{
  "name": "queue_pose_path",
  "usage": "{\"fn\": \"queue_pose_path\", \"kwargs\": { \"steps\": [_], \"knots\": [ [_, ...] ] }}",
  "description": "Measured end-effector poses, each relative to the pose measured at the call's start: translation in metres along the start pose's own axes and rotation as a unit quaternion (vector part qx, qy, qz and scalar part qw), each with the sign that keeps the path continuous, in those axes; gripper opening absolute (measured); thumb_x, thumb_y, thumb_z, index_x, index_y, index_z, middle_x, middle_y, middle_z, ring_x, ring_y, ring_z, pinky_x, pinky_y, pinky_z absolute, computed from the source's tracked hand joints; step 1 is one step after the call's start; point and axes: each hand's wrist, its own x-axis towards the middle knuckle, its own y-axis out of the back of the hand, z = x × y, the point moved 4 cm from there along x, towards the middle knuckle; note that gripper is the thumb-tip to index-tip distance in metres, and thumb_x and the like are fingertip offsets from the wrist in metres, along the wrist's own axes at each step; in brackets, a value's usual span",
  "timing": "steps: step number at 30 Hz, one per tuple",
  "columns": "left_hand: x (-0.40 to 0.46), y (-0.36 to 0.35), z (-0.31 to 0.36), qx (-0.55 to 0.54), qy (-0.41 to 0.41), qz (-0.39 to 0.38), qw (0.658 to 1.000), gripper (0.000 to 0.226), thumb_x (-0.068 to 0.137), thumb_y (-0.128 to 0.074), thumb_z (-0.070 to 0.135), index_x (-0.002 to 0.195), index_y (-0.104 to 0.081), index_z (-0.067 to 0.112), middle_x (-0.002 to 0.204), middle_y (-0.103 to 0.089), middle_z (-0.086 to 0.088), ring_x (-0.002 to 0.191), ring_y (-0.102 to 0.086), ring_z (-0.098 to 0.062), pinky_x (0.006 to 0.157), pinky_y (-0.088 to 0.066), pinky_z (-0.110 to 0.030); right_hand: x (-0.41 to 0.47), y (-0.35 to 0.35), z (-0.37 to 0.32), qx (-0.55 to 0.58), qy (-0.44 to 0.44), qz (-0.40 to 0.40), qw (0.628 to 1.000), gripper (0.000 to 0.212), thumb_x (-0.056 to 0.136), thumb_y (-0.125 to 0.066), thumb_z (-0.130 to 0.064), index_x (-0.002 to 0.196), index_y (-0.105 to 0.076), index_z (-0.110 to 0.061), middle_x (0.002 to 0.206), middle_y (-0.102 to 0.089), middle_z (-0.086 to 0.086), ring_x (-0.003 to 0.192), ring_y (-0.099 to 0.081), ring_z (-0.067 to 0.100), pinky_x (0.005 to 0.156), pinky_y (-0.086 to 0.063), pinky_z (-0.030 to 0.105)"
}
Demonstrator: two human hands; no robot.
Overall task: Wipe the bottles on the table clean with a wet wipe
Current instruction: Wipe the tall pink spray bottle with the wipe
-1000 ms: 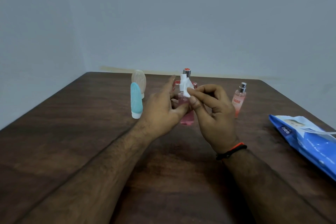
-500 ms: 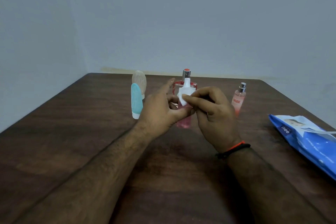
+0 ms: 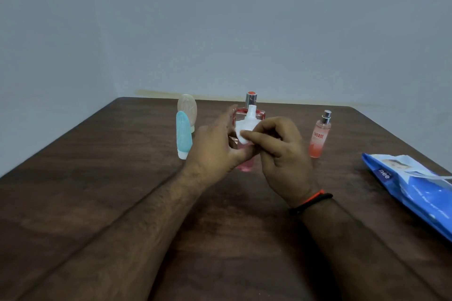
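Held bottle: pink bottle [image 3: 247,161] upright, long axis vertical, raised just above the desk [image 3: 122,178] between both hands.
Left hand [image 3: 215,151]: grip curled round the bottle's side.
Right hand [image 3: 281,151]: nearer hand for wiping; pinches white wipe [image 3: 245,127] against the bottle's upper front.
Writing: "ENGAGE" on spray bottle [image 3: 320,137]; "mee" on blue wipe pack [image 3: 415,190].

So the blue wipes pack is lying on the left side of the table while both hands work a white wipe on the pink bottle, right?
Not quite. The head view shows the wipes pack lying on the right side of the table. The rest holds.
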Motion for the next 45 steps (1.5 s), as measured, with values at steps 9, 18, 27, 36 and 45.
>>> {"fn": "queue_pose_path", "kwargs": {
  "steps": [9, 18, 27, 36, 45],
  "knots": [
    [0.002, -0.010, -0.001, 0.180, -0.089, -0.027, 0.979, 0.090, 0.082, -0.073, 0.043, 0.156, -0.024, 0.027, 0.104, -0.074, -0.001, 0.090, -0.069, -0.022, 0.082, -0.057, -0.042, 0.001, -0.004, -0.008, -0.064, 0.005, -0.036, 0.997, 0.038, 0.087, -0.044, -0.007, 0.109, -0.075, -0.007, 0.094, -0.059, 0.011, 0.089, -0.053, 0.027, 0.076, -0.043, 0.031],
    [0.000, -0.014, -0.007, -0.074, 0.024, 0.002, 0.997, 0.070, 0.073, -0.087, 0.031, 0.136, -0.057, 0.025, 0.111, -0.073, 0.008, 0.090, -0.070, -0.002, 0.084, -0.060, -0.032, 0.002, 0.019, 0.006, -0.037, -0.076, 0.092, 0.992, 0.032, 0.083, -0.059, 0.010, 0.104, -0.077, -0.007, 0.098, -0.056, 0.010, 0.088, -0.058, 0.025, 0.076, -0.052, 0.031],
    [0.017, -0.065, -0.005, -0.142, 0.085, -0.024, 0.986, 0.046, 0.066, -0.090, 0.008, 0.104, -0.068, 0.022, 0.093, -0.073, 0.013, 0.080, -0.067, 0.009, 0.075, -0.052, -0.010, 0.004, 0.049, 0.020, -0.038, -0.159, 0.288, 0.944, 0.027, 0.089, -0.061, 0.010, 0.105, -0.076, -0.005, 0.096, -0.054, 0.009, 0.089, -0.054, 0.009, 0.083, -0.042, 0.011],
    [0.062, -0.138, -0.004, -0.155, 0.109, 0.021, 0.982, 0.047, 0.073, -0.085, 0.017, 0.118, -0.069, 0.020, 0.104, -0.075, 0.007, 0.092, -0.070, -0.009, 0.087, -0.059, -0.035, 0.007, 0.060, 0.027, 0.006, -0.199, 0.348, 0.916, 0.030, 0.088, -0.058, 0.009, 0.106, -0.075, -0.008, 0.098, -0.050, 0.004, 0.088, -0.056, 0.012, 0.083, -0.046, 0.013],
    [0.085, -0.170, 0.002, -0.144, 0.113, 0.033, 0.982, 0.024, 0.077, -0.073, 0.028, 0.100, -0.068, 0.025, 0.088, -0.074, 0.007, 0.083, -0.071, -0.014, 0.078, -0.061, -0.041, 0.008, 0.063, 0.031, 0.031, -0.211, 0.369, 0.905, 0.028, 0.087, -0.054, -0.004, 0.105, -0.076, -0.008, 0.099, -0.050, 0.004, 0.088, -0.060, 0.020, 0.083, -0.046, 0.013]
  ]
}}
